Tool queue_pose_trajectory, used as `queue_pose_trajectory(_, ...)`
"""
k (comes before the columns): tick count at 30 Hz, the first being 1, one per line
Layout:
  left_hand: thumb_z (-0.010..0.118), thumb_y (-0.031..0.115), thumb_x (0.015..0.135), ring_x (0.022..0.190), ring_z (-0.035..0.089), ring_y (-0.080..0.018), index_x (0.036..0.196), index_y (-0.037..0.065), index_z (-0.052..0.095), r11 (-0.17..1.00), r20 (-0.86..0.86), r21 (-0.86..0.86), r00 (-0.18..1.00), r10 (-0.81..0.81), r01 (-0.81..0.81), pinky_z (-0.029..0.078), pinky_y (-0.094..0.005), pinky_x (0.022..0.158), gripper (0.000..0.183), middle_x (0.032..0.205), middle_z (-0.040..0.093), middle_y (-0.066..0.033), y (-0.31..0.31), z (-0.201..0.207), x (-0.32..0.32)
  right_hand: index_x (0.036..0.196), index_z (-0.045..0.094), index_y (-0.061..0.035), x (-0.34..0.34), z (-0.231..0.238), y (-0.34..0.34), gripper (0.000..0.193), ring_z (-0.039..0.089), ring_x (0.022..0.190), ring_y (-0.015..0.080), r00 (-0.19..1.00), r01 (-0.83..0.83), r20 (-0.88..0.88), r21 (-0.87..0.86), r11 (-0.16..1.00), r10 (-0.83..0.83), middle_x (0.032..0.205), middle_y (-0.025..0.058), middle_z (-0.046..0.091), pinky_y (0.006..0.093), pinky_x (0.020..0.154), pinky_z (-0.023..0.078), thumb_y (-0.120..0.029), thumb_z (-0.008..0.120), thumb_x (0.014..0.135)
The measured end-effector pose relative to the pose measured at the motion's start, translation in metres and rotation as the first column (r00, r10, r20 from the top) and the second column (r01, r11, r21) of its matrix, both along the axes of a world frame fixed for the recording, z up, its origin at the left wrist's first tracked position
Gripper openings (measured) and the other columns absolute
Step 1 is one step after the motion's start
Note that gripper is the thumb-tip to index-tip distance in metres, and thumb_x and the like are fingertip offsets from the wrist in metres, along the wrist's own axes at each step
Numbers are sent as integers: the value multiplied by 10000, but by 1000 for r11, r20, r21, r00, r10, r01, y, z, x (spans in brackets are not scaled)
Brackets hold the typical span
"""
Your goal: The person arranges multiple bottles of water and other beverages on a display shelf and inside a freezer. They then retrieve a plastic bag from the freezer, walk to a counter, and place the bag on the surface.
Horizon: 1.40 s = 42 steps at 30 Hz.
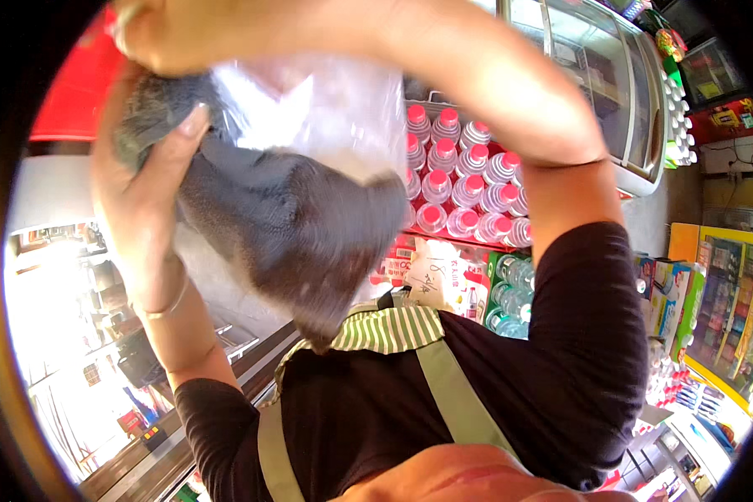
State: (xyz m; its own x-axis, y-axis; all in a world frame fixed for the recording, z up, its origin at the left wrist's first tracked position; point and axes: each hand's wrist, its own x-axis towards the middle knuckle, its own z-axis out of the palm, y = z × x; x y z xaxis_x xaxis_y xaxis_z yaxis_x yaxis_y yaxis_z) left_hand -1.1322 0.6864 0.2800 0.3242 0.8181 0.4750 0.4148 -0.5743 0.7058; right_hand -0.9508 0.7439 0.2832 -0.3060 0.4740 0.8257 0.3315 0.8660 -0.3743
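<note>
A dark grey cloth hangs in front of my chest, its lower end blurred and tapering to a point. My left hand grips its upper left part, the thumb lying across the fabric. My right hand is at the top left, just above the cloth, with its forearm crossing the top of the view. Its fingers look curled, but they are blurred and partly cut off, so what they hold is hidden. Behind the cloth and below my right forearm shows a clear plastic sheet or bag, bright with glare.
Several clear bottles with red caps stand packed together beyond my right arm. Below them are a handwritten paper sign and green-tinted bottles. A glass-topped display case stands at the upper right, a yellow-framed shelf at the far right.
</note>
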Motion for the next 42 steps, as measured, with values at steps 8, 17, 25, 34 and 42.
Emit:
queue_pose_trajectory(8,661,32,750,985,571,-126,1220,-71,526,858,198,-513,974,108,9,469,-275,839,500,1089,608,-80,-50,-68,-63,872,621,-146,-74,-69,-61,175,665,720,273,997,14,71,-256,967,4,774,36,676,424,581,484,-61,595,721)
queue_pose_trajectory(17,650,243,874,879,642,-189,1185,-33,588,413,100,-330,403,910,-849,521,-296,763,421,1035,655,-140,-136,-71,-103,1038,666,-14,-69,-99,-26,249,636,947,200,609,-788,-30,-143,599,793,1023,101,663,335,839,489,-198,652,870)
queue_pose_trajectory(25,641,212,884,885,653,-182,1151,-28,610,544,47,260,573,818,-798,529,-298,777,361,1019,670,-145,-128,-70,-190,1149,638,-3,329,-413,130,596,647,984,280,389,619,454,-773,-137,-801,912,246,648,474,834,454,-530,460,936)
queue_pose_trajectory(34,631,177,895,892,666,-174,1113,-23,635,290,-424,640,-12,905,-712,539,-301,792,296,1002,686,-150,-147,-61,-209,1210,590,81,260,-440,157,836,562,1192,370,219,693,698,-604,-395,-682,1276,275,561,441,1006,436,-656,356,893)
queue_pose_trajectory(42,488,364,949,1095,602,-217,1280,-57,540,680,348,-344,585,733,-647,462,-347,970,538,1198,623,-142,-206,-110,-292,1299,513,9,147,-446,253,650,562,1147,355,855,43,-46,-986,158,-517,1297,204,548,440,957,474,-522,392,945)
